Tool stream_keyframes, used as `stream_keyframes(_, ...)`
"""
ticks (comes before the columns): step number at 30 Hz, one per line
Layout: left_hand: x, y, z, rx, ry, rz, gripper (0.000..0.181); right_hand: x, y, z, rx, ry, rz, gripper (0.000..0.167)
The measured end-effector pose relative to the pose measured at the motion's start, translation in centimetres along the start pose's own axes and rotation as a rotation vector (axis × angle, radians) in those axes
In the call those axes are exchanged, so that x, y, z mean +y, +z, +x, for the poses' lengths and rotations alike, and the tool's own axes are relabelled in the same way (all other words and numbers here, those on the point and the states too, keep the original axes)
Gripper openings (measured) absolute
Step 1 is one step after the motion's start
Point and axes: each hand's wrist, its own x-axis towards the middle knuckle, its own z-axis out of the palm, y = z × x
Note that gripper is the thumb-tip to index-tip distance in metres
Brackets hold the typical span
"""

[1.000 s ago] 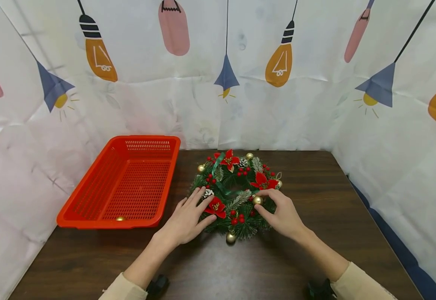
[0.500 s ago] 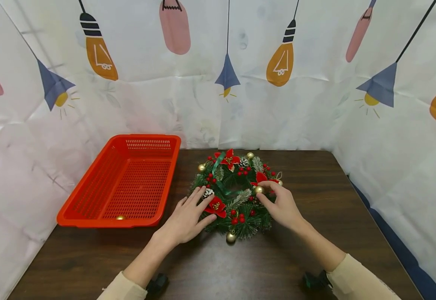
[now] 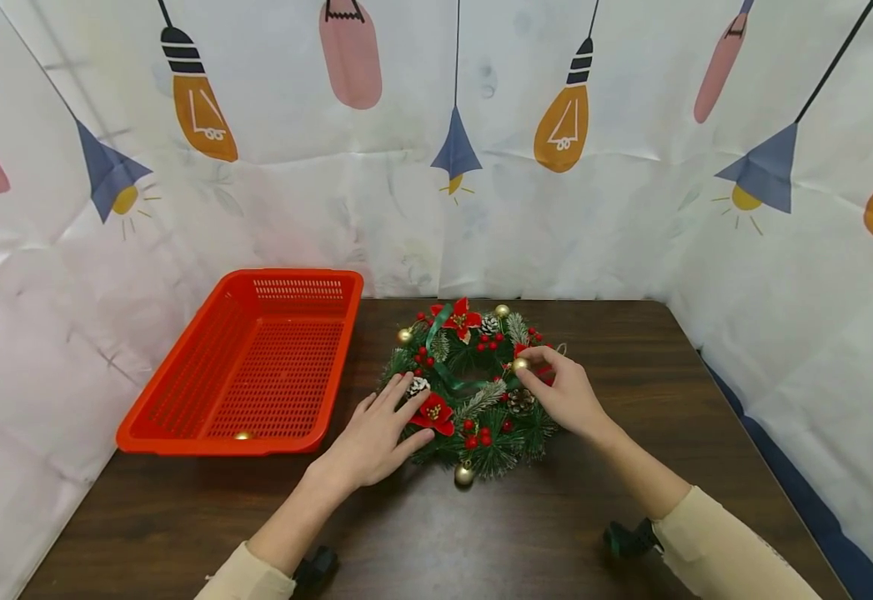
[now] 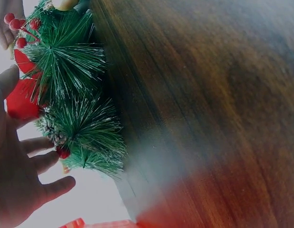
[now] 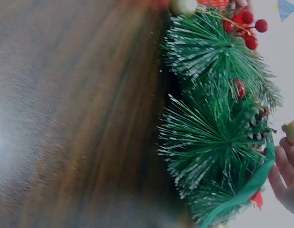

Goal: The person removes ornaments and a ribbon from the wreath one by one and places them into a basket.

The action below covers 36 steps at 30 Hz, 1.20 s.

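Observation:
A green wreath [image 3: 492, 450] with red flowers, berries, pinecones and gold balls lies on the dark table. My left hand [image 3: 376, 437] rests with spread fingers on its left side, by a red flower [image 3: 433, 413]; the left wrist view shows this hand [image 4: 18, 175] beside the green needles [image 4: 66, 57]. Over the wreath's right side, my right hand [image 3: 567, 396] pinches a gold ball [image 3: 520, 364] between thumb and fingertips. In the right wrist view the ball [image 5: 293, 130] shows at the right edge, above the fingers. Another gold ball [image 3: 464, 475] lies at the wreath's front.
A red perforated basket [image 3: 286, 367] stands at the left, with a gold ball [image 3: 243, 435] inside near its front wall. Behind the table [image 3: 676, 433] hangs a white curtain [image 3: 406, 225] printed with lamps and bulbs. Dark objects lie under both forearms.
My right hand has moved away from me, up the wreath's right side, with the gold ball in its fingers, uncovering a pinecone. My left hand has stayed in place.

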Motion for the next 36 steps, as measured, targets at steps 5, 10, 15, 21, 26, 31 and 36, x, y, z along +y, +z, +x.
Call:
stream_keyframes(5,0.0,0.0,0.0,-0.008,0.001,0.0,0.068,-0.2,-0.3,0.7,-0.029,0.033,0.051,0.033)
stream_keyframes(10,-0.1,0.1,0.1,-0.004,-0.001,-0.008,0.068,-0.3,-0.4,1.1,-0.051,0.066,0.074,0.034)
stream_keyframes(15,-0.2,0.1,0.1,-0.003,-0.002,-0.014,0.067,-0.3,-0.5,1.2,-0.065,0.098,0.091,0.035)
stream_keyframes(21,0.0,-0.1,-0.1,-0.011,-0.002,-0.012,0.067,-0.6,-0.6,1.2,-0.08,0.127,0.13,0.037)
stream_keyframes(26,0.1,-0.2,0.0,-0.014,-0.005,-0.011,0.067,-1.2,-0.8,1.3,-0.093,0.123,0.15,0.035)
stream_keyframes(31,0.2,-0.2,0.0,-0.014,-0.003,-0.012,0.067,-0.8,-0.8,1.9,-0.097,0.121,0.113,0.038)
stream_keyframes(36,0.2,-0.2,0.0,-0.016,-0.001,-0.009,0.068,-0.8,-0.8,2.7,-0.117,0.112,0.071,0.035)
